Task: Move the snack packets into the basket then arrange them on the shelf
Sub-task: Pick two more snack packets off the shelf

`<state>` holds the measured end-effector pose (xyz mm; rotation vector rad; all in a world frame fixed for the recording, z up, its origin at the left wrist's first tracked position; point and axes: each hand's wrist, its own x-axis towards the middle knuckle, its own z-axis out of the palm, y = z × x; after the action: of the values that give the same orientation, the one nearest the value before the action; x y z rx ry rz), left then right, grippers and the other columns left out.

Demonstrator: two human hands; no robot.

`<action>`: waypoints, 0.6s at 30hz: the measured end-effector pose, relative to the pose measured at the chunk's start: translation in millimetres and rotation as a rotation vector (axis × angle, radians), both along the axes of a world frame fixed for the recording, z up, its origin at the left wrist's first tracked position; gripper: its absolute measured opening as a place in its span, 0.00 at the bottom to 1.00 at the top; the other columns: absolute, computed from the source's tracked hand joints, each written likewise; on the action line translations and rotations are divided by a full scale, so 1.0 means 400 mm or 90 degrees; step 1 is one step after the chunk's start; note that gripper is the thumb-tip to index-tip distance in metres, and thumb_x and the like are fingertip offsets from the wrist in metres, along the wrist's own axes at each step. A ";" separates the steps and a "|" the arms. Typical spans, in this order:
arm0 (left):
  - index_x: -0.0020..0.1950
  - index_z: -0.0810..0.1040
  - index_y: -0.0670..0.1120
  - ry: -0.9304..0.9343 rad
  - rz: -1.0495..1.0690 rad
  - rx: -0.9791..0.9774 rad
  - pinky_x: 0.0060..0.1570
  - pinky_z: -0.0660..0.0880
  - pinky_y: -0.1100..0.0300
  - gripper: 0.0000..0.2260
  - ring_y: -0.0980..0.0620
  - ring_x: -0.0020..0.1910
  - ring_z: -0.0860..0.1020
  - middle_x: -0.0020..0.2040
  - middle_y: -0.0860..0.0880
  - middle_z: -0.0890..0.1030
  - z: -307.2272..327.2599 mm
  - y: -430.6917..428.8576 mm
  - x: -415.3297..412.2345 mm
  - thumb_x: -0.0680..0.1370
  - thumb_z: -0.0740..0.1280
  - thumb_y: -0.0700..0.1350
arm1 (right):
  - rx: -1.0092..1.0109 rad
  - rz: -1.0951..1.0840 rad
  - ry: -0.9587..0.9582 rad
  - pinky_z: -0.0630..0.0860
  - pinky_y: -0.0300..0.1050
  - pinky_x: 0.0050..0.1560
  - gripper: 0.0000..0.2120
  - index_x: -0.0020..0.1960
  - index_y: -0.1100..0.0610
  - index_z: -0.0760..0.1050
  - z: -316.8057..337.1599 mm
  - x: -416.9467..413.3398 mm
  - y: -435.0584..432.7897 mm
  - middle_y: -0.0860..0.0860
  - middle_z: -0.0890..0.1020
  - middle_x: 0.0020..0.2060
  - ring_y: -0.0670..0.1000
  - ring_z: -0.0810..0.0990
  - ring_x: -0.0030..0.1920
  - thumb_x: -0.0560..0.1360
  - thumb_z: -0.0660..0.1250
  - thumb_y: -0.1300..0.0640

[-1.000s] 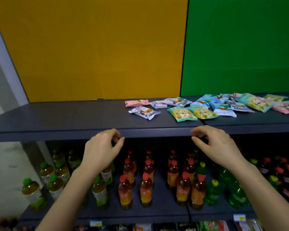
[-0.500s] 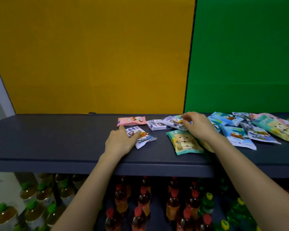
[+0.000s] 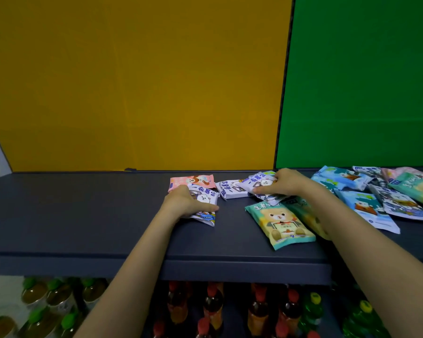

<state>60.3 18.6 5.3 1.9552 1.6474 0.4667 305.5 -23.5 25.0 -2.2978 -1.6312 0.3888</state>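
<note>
Left hand [image 3: 186, 203] clasps the near white packet [image 3: 205, 198], long axis near-to-far; right hand [image 3: 287, 182] pinches the far white packet [image 3: 259, 183], lying left-to-right, both on the shelf [image 3: 83, 215].

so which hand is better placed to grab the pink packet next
Left, probably. The left hand sits right next to the pink packet; the right hand is farther off, with a white packet between.

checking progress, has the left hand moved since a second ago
Yes. The left hand went from the shelf's front edge back onto the shelf top, and now grips a white packet beside the pink packet.
</note>
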 end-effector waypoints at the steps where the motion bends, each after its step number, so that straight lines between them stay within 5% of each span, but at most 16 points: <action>1: 0.38 0.65 0.47 -0.030 -0.012 -0.011 0.44 0.68 0.59 0.23 0.50 0.45 0.70 0.37 0.52 0.69 -0.002 0.002 -0.003 0.65 0.75 0.59 | -0.007 -0.001 0.016 0.56 0.45 0.34 0.29 0.33 0.56 0.59 0.003 -0.001 0.002 0.52 0.63 0.30 0.50 0.63 0.32 0.65 0.69 0.34; 5: 0.52 0.75 0.45 -0.222 -0.052 -0.014 0.57 0.75 0.55 0.25 0.49 0.52 0.78 0.52 0.49 0.81 -0.021 0.014 -0.025 0.62 0.78 0.53 | -0.002 -0.005 0.078 0.64 0.44 0.37 0.23 0.35 0.57 0.65 0.011 -0.008 0.007 0.54 0.70 0.33 0.52 0.69 0.35 0.69 0.70 0.41; 8: 0.57 0.74 0.41 -0.350 -0.038 0.005 0.53 0.78 0.50 0.23 0.46 0.49 0.81 0.53 0.44 0.82 -0.012 0.002 -0.048 0.66 0.77 0.44 | 0.110 -0.023 0.038 0.59 0.45 0.32 0.20 0.35 0.56 0.60 0.038 -0.020 -0.018 0.52 0.65 0.32 0.49 0.64 0.32 0.75 0.65 0.45; 13: 0.57 0.75 0.41 -0.462 -0.044 0.060 0.26 0.75 0.65 0.15 0.51 0.34 0.82 0.46 0.42 0.83 0.020 -0.071 -0.117 0.72 0.72 0.41 | 0.298 0.010 0.353 0.73 0.45 0.38 0.11 0.47 0.57 0.64 0.068 -0.074 -0.116 0.49 0.71 0.37 0.45 0.72 0.34 0.77 0.62 0.50; 18: 0.49 0.78 0.46 -0.581 0.023 0.073 0.32 0.80 0.63 0.08 0.56 0.32 0.83 0.39 0.48 0.85 -0.005 -0.196 -0.243 0.72 0.71 0.38 | 0.308 0.076 0.583 0.71 0.30 0.24 0.10 0.56 0.55 0.68 0.019 -0.215 -0.217 0.47 0.80 0.42 0.37 0.79 0.28 0.78 0.61 0.52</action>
<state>-37.1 -60.0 3.1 1.4172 1.0619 1.2587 219.6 -110.3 32.6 -1.3401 -1.1906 0.8136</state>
